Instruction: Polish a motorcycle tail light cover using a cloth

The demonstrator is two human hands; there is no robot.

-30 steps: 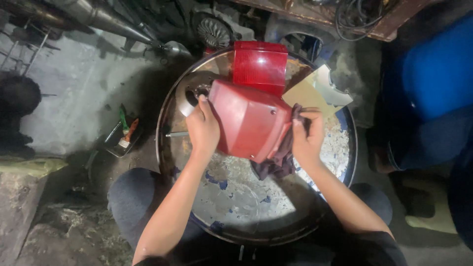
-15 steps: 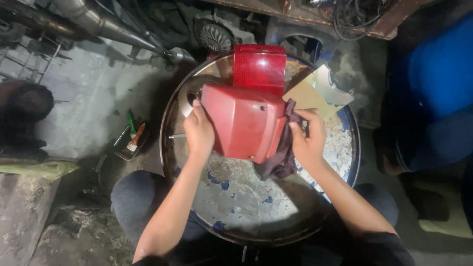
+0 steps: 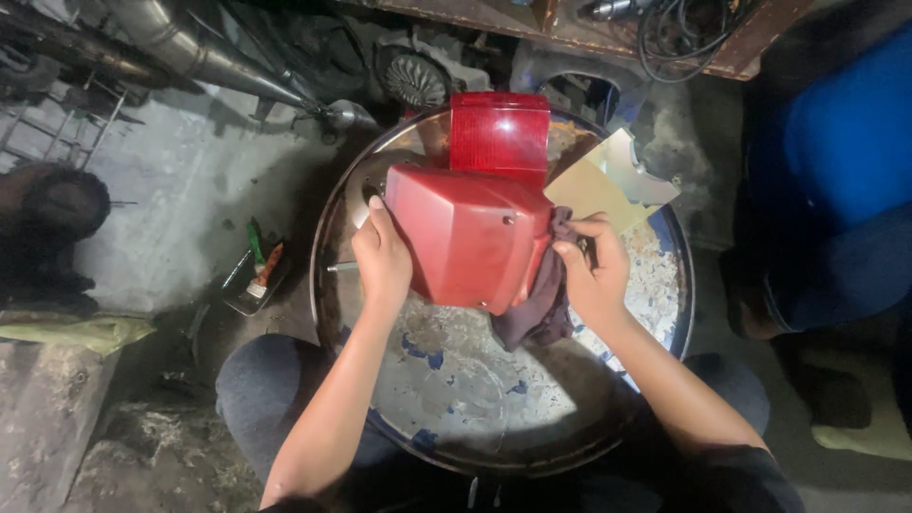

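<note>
Red cover [image 3: 467, 237] gripped at its left side by the left hand [image 3: 383, 258], dark rag [image 3: 543, 294] clenched in the right hand [image 3: 594, 271] and pressed to the cover's right edge, round drum top [image 3: 494, 399] beneath both hands, red lens [image 3: 499, 133] just beyond the cover

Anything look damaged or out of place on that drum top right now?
The drum top has badly flaked paint, with only scattered blue patches left. A jagged-edged card lies at its far right rim. The red cover looks intact, held by the left hand, while the right hand presses a dark rag on it.
</note>
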